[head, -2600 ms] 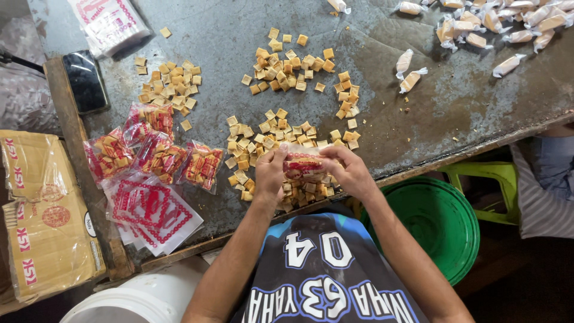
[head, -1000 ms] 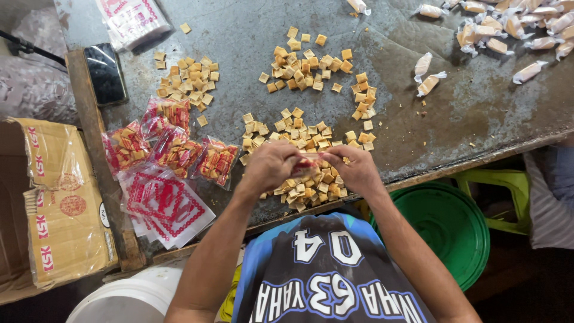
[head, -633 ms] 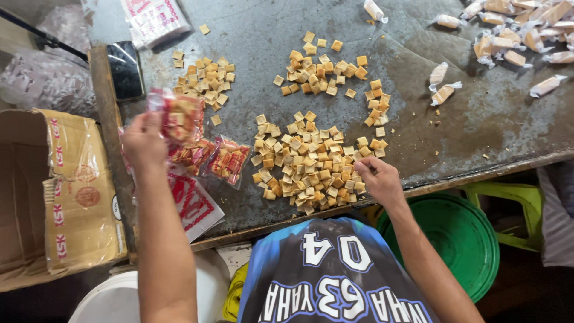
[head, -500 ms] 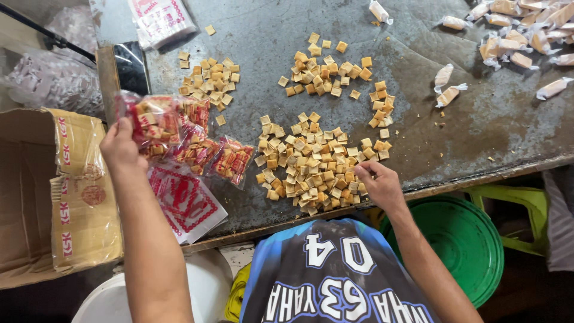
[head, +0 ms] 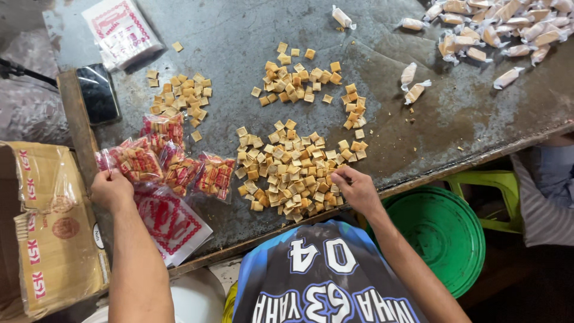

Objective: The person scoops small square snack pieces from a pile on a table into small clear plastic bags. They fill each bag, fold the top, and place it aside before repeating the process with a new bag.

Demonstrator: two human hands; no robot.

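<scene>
My left hand point(head: 111, 189) is at the table's near left edge, fingers curled on the corner of a filled clear packet point(head: 135, 161) that lies on a heap of similar red-printed packets point(head: 179, 161). My right hand point(head: 356, 189) rests on the near right side of a big pile of small tan square pieces point(head: 293, 173), fingertips closed on some of them. Two smaller piles of the same squares point(head: 302, 78) point(head: 182, 96) lie farther back. A stack of empty printed bags point(head: 170, 220) lies flat just right of my left forearm.
A dark phone point(head: 98, 93) lies on the wooden rail at left, beside an open cardboard box point(head: 48, 227). More empty bags point(head: 119, 30) are at the back left, wrapped sweets point(head: 496, 30) at the back right. A green basin point(head: 442, 233), green stool point(head: 490, 179) and another person's sleeve point(head: 550, 191) are on the right.
Both hands were together on one packet over the big pile. My left hand carried it left and lowered it onto the heap of filled packets; my right hand stayed at the pile.
</scene>
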